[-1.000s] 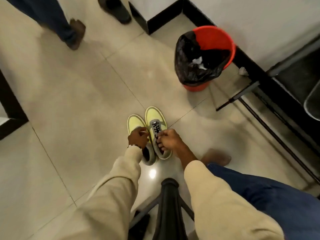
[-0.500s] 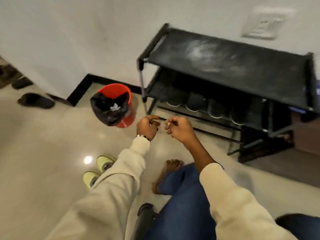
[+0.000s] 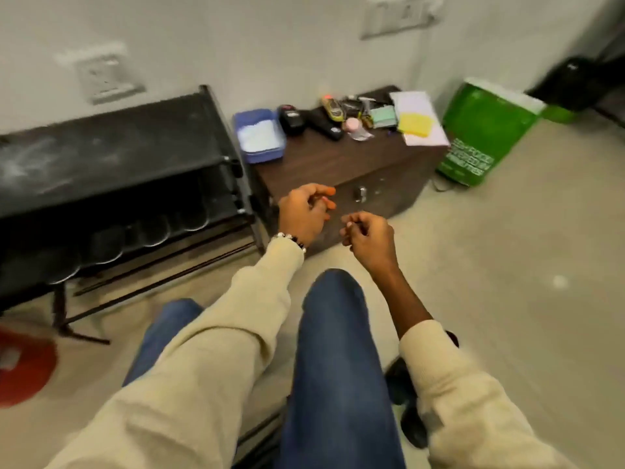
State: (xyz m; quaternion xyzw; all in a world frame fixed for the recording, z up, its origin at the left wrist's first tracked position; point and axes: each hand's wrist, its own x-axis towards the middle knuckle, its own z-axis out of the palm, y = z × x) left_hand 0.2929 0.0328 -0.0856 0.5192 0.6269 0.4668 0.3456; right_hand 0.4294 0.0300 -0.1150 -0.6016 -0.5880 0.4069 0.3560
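No object was gripped. The left hand (image 3: 304, 214) and the right hand (image 3: 368, 238) were held in the air above the blue-jeaned knees (image 3: 334, 333), the fingers of both curled inward, with nothing seen between them. The step was judged to be a passage between things. The low dark-brown wooden cabinet (image 3: 331, 164), stood on the floor against the white wall, lay nearest, with its small metal knob (image 3: 360, 194) just beyond the left hand. For a next move, the fingers would have to be uncurled and a forward reach made.

A blue plastic tray (image 3: 263, 156) was set at the left rear corner of the cabinet top, and yellow and white papers (image 3: 417, 125) at its right edge. A black metal shoe rack (image 3: 111, 147) was stood just beside the cabinet's left side, and a green paper bag (image 3: 487, 130) near its right. Nothing was seen to bar the reach.
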